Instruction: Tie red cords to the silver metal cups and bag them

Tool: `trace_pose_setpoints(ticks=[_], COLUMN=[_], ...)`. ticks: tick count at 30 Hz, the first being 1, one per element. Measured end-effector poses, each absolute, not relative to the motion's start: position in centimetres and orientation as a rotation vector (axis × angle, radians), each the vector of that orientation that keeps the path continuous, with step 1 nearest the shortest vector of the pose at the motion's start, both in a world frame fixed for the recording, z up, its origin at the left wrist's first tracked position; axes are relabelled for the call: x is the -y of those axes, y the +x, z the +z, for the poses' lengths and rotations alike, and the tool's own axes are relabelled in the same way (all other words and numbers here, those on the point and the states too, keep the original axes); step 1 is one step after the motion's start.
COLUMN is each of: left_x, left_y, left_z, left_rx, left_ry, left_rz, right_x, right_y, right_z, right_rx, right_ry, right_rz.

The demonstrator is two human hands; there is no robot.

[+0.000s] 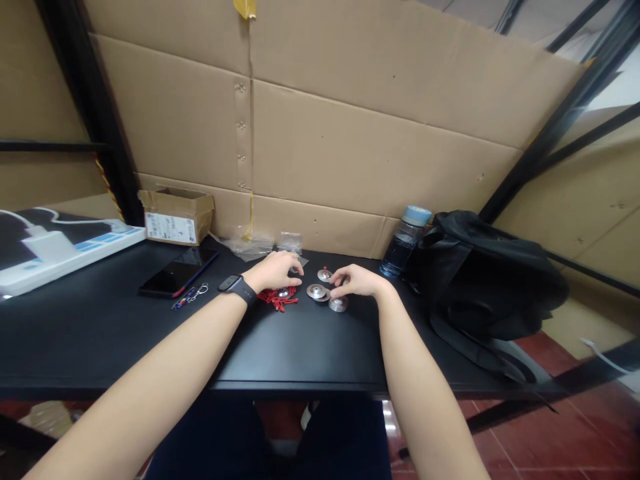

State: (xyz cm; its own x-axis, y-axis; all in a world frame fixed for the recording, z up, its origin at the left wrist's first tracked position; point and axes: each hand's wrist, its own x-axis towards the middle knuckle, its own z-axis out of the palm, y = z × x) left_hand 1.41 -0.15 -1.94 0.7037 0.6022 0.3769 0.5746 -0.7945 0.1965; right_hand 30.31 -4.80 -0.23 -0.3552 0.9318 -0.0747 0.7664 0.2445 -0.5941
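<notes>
My left hand (277, 270) is over a small pile of red cords (277, 300), its thumb and fingers apart. A small metal disc, which looks like a finger cymbal (284, 293), lies among the cords. Something shiny beside the left fingertips is too small to make out. My right hand (357, 280) is curved beside several silver discs, thumb and fingers parted. One disc with a red knot (325, 275) lies just beyond its fingertips. Nearer are a flat-rimmed disc (317, 291) overlapping another, and a domed disc (339, 305) under the thumb. Whether the right fingertips touch one is unclear.
Clear plastic bags (250, 248) lie behind my left hand. Leftward are a keyring (190, 295), a phone (179, 271), an open cardboard box (176, 217) and a power strip (85, 257). A water bottle (404, 241) and black bag (480, 280) stand right. Cardboard (340, 153) walls the back.
</notes>
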Motion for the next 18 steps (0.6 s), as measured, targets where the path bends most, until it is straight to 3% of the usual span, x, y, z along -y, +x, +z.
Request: trace_pose_setpoints(ticks=[7, 18], left_x=[0.00, 0.02], left_y=[1.03, 1.01], left_z=[-1.81, -1.80], left_rx=[-0.987, -0.967], left_ry=[2.796, 2.713], left_rz=[0.496, 0.511], right_x=[5.04, 5.62], right_y=[30.38, 29.92], right_z=[-0.17, 0.17], right_rx=[2.287, 2.347], right_ry=[-1.496, -1.624], right_rz=[1.022, 0.950])
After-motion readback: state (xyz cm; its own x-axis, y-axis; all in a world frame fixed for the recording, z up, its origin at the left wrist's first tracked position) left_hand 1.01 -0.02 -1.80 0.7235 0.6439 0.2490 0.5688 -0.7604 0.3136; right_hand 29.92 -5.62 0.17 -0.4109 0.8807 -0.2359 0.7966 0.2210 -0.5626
